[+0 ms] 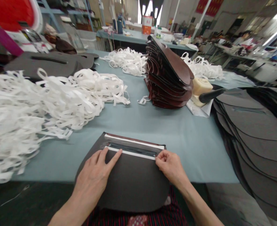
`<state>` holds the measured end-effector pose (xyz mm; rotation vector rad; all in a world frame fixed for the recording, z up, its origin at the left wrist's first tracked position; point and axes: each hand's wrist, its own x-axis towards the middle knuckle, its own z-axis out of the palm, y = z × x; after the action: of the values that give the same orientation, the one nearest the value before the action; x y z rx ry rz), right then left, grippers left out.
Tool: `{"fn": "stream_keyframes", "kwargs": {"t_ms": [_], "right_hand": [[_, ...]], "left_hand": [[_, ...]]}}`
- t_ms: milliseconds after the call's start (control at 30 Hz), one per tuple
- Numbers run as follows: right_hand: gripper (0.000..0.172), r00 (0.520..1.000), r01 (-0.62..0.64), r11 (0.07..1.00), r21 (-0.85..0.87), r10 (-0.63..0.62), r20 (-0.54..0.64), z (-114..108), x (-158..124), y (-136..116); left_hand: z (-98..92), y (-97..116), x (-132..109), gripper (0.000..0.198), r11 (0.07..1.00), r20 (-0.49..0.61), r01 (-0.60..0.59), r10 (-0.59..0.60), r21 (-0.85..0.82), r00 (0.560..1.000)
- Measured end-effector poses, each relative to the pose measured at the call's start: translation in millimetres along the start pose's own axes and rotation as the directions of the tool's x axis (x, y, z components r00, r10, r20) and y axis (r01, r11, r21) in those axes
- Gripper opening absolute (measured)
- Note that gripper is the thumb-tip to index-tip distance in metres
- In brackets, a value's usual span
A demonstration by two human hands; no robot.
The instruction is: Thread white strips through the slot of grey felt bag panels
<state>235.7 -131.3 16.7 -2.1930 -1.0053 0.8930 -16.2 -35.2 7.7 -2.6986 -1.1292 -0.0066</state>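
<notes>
A dark grey panel (133,185) with a zipped slot lies at the table's front edge and hangs over it. One white strip (136,140) runs along its far edge, and another white strip (133,153) borders the near side of the slot. My left hand (97,169) rests on the panel's left part, fingers spread, two fingertips at the near strip. At the strip's right end, my right hand (170,164) pinches thumb and forefinger together on it.
White strips (58,97) are heaped at the left. A stack of brown leather pieces (169,75) stands beyond the panel, beside a cream container (201,88) with a black handle. Grey panels (258,125) are piled at the right.
</notes>
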Motion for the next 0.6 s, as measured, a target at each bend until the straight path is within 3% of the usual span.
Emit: {"fn": "stream_keyframes", "kwargs": {"t_ms": [167,333,400,500,600], "right_hand": [[0.011,1.0,-0.004,0.998,-0.067,0.002,-0.024,0,0,-3],[0.011,0.999,-0.01,0.993,-0.12,0.006,-0.035,-1,0,-3],[0.011,0.999,-0.019,0.988,-0.154,0.013,-0.036,-2,-1,-5],[0.008,0.999,-0.006,0.958,-0.286,-0.01,-0.053,-2,-4,-9],[0.008,0.987,0.097,0.863,-0.495,-0.147,-0.063,0,-12,-13]], "left_hand": [[1.2,19,5,0.054,0.996,-0.041,-0.087,0.088,0.007,0.995],[-12.3,38,15,0.065,0.997,0.024,-0.078,0.078,0.0,0.997],[-16.0,44,17,0.061,0.995,0.025,-0.097,0.097,-0.021,0.995],[-16.0,56,18,0.056,0.989,0.002,-0.134,0.135,-0.054,0.991],[-14.5,66,17,0.064,0.986,-0.009,-0.141,0.141,-0.09,0.99]]}}
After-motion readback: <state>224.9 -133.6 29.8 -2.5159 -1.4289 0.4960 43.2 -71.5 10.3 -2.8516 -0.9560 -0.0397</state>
